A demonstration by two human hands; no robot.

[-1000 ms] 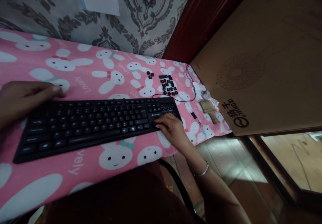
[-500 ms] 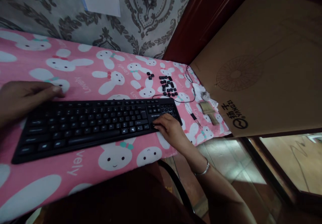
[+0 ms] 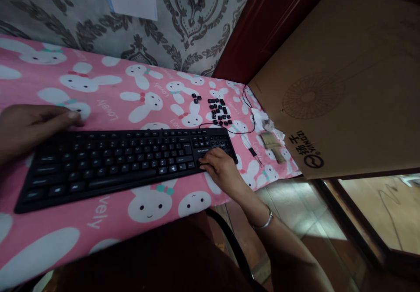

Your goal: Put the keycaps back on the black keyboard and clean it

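Head camera: one black full-size keyboard [image 3: 124,169], lying keys-up along the front of the rabbit-print bench [image 3: 110,97], presumably set there for easy reach. Left hand [image 3: 36,128], fingers partly curled at the keyboard's back-left corner, perhaps steadying it; I cannot tell whether it grips. Right hand [image 3: 220,168], thumb and finger drawn nearly together at the arrow keys; any key between them is hidden from me. Loose keycaps [image 3: 219,111], clustered behind the number pad, with three keycaps [image 3: 196,98] apart to the left, likely kept close but out from underhand. Black cable [image 3: 241,131], looped past the cluster. Tan brush-like item [image 3: 271,141], near crumpled white tissue [image 3: 260,117]. Cardboard box [image 3: 348,121], marked YANGZI, walling off the bench's right end; I judge it limits sideways room. My view of the number pad is partly blocked by the right hand.
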